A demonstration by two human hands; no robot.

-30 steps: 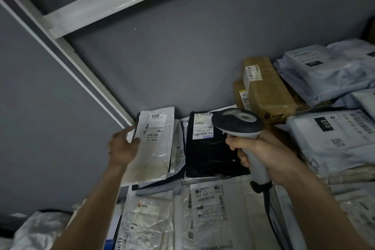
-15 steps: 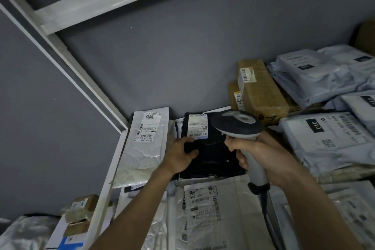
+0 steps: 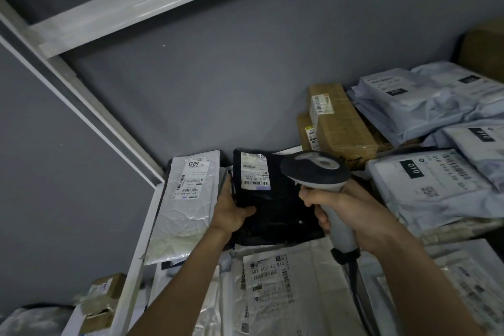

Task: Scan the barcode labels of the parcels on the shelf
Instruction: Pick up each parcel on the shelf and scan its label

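Note:
A black parcel with a white barcode label lies at the back of the shelf. My left hand grips its left edge, thumb on top, and the far end is tilted up. My right hand holds the grey handle of a barcode scanner, whose dark head hangs over the parcel's right side, beside the label. A white padded parcel marked 683 lies just left of the black one. Another white parcel marked 502 602-12 815 lies in front.
Two brown cartons stand against the grey back wall. Grey poly bags marked 010 are stacked on the right. The shelf's white frame runs down the left, with small taped boxes below it. The scanner's cable hangs down on the right.
My left hand let go of the white 683 parcel, moved right and took hold of the black parcel's left edge, lifting it. The scanner stayed above the black parcel.

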